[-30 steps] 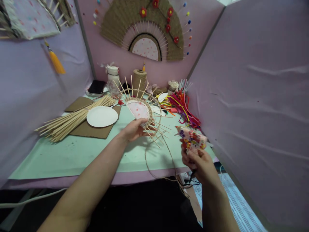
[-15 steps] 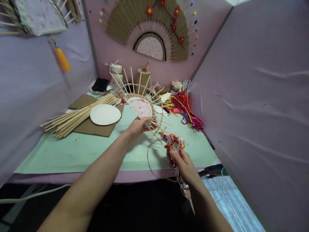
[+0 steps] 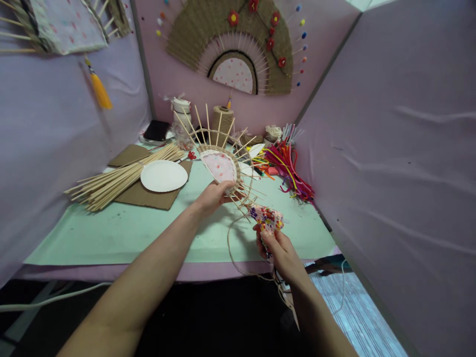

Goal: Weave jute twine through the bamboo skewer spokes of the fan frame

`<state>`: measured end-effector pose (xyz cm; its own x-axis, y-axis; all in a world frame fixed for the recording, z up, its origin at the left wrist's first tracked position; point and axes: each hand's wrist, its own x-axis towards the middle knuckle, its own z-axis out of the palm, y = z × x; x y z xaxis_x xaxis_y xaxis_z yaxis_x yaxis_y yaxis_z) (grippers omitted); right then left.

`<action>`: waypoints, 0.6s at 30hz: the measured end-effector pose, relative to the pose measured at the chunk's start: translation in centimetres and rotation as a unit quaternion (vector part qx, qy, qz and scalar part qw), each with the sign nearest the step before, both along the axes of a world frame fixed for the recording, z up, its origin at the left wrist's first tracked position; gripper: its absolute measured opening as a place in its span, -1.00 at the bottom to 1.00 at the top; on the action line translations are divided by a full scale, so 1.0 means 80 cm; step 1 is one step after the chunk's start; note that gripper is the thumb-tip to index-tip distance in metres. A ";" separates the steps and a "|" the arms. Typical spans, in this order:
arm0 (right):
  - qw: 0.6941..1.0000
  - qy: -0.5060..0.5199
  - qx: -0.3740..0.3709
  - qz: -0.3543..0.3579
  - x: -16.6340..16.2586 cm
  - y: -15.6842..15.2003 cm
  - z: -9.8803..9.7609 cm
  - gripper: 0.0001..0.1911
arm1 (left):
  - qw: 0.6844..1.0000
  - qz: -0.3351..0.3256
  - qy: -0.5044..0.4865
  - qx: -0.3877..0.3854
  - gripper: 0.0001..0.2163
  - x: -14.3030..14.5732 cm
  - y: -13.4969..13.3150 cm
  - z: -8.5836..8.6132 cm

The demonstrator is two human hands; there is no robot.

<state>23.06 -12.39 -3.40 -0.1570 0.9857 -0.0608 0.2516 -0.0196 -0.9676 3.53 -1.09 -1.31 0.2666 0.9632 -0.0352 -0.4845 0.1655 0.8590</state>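
Note:
My left hand (image 3: 217,195) grips the lower edge of a small half-round fan (image 3: 220,166), raised above the table. Its middle is white with pink spots, bordered by woven twine, and thin wooden sticks radiate from it. A ring of twine runs across the sticks. My right hand (image 3: 277,248) is wrapped round the handle of a flower-patterned glue gun (image 3: 267,218). The gun's nozzle points left, close to the fan's lower sticks; whether it touches them I cannot tell. A loose strand of twine (image 3: 229,243) hangs from the fan down past the table edge.
Left on the table lie a bundle of wooden sticks (image 3: 122,181), a white oval card (image 3: 164,176) and brown cardboard (image 3: 148,199). Behind stand a twine spool (image 3: 222,119) and a white bottle (image 3: 182,111). Colourful pipe cleaners (image 3: 292,171) lie right. A large fan (image 3: 186,42) hangs on the back wall.
The whole view has shifted slightly. Both hands keep their holds, and the fan and glue gun stay almost the same relative to each other.

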 end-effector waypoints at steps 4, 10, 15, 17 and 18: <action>1.000 -0.016 0.008 0.010 0.000 0.001 0.000 -0.56 | 1.000 -0.005 0.004 0.003 -0.82 0.000 0.003 -0.005; 1.000 -0.015 0.009 0.004 -0.001 0.001 0.000 -0.55 | 1.000 -0.015 0.003 0.007 -0.82 -0.001 0.002 -0.004; 1.000 -0.013 0.004 -0.001 -0.001 0.000 0.000 -0.54 | 1.000 -0.013 0.003 0.001 -0.83 -0.001 0.001 -0.002; 1.000 -0.010 0.001 0.000 -0.001 -0.001 0.001 -0.54 | 1.000 -0.014 0.004 0.001 -0.83 -0.001 0.001 -0.002; 1.000 -0.009 0.000 0.000 -0.002 -0.001 0.001 -0.54 | 1.000 -0.016 0.003 0.002 -0.83 -0.001 0.001 -0.002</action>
